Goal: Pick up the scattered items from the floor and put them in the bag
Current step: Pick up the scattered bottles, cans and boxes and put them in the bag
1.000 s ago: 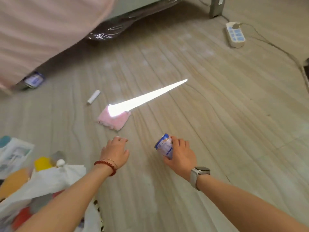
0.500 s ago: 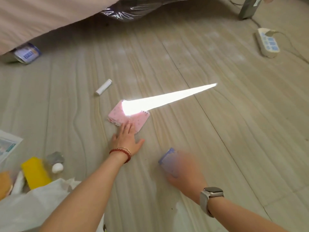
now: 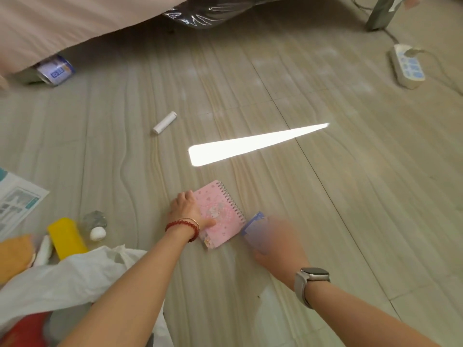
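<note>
The left hand (image 3: 186, 209) is pressing flat, fingers spread, on the pink notebook (image 3: 220, 216) lying on the floor. It looks light, stiff and flat, so lifting by an edge seems best. Beside it, the right hand (image 3: 273, 236) is clutching a blurred blue packet (image 3: 253, 225).

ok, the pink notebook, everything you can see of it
The pink notebook is a small spiral-bound pad with a card-like cover printed with pale speckles and a faint cartoon figure. A wire coil runs along its right edge. It is closed and lies flat and askew on the wood-look floor. The left hand rests on its left side, thumb pressed on the cover. The blurred right hand is close beside its lower right corner.
</note>
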A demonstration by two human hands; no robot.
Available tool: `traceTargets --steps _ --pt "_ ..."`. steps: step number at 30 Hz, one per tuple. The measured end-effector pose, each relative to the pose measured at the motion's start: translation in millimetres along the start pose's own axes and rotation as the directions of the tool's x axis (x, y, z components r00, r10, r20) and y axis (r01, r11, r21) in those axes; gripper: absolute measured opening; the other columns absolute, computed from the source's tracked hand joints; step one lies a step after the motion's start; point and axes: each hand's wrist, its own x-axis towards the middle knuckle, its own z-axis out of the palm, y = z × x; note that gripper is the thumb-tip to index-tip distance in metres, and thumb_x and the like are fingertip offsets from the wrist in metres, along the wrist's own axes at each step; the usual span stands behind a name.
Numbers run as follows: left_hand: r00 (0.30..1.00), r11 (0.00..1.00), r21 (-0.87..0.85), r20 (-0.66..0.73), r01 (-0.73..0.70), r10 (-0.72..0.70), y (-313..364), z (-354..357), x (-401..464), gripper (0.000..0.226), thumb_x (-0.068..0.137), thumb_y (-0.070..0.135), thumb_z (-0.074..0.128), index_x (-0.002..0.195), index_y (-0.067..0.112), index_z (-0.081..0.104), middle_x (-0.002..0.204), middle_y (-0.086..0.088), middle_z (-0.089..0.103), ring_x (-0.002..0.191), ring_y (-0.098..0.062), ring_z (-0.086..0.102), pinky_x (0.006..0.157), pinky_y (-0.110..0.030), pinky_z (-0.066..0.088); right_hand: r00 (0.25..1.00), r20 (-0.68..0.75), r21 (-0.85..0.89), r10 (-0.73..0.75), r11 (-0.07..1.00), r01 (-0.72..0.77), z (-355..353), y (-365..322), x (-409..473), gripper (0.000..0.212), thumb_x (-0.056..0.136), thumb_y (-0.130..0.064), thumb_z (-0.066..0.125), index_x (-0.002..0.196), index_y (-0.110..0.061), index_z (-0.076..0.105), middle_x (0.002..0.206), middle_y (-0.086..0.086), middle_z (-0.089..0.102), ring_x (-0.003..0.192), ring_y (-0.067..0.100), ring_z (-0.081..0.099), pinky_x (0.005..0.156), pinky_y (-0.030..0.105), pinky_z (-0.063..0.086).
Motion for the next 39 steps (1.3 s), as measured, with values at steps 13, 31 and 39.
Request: traceTargets --steps 13,31,39 --pt "0.898 0.723 -0.630 -0.438 -0.282 -0.031 -23.1 -67.8 -116.8 0.014 0.083 0.012 0.060 0.093 0.018 0.052 0.079 0.005 0.055 0.071 -0.012 0.052 0.059 -0.018 0.041 0.986 0.047 0.288 0.162 0.943 -0.169 4.0 -5.1 -21.3 0.066 0.079 -0.037 0.062 0.130 -0.007 0.033 0.125 0.014 0.047 0.116 0.033 0.042 0.094 0.034 0.033" --pt "0.969 0.880 -0.470 -0.174 0.072 -0.173 -207.8 -92.1 -231.9 0.017 0.088 0.015 0.055 0.101 0.008 0.063 0.081 -0.002 0.058 0.088 -0.025 0.054 0.074 -0.024 0.037 0.789 0.096 0.514 -0.607 0.709 0.483 -14.0 -155.8 -124.3 0.067 0.066 -0.055 0.061 0.125 -0.041 0.033 0.111 -0.014 0.059 0.095 0.010 0.060 0.083 0.034 0.052" --pt "0.797 0.938 -0.108 -0.500 0.330 -0.339 -257.8 -62.5 -251.2 0.061 0.078 0.036 0.065 0.132 0.022 0.039 0.140 -0.008 0.035 0.127 -0.030 0.032 0.100 -0.047 0.028 0.644 0.193 0.206 -0.740 0.673 0.711 28.1 -208.7 -156.9 0.073 0.070 -0.056 0.056 0.133 -0.030 0.028 0.120 -0.007 0.054 0.109 0.015 0.050 0.085 0.027 0.043"
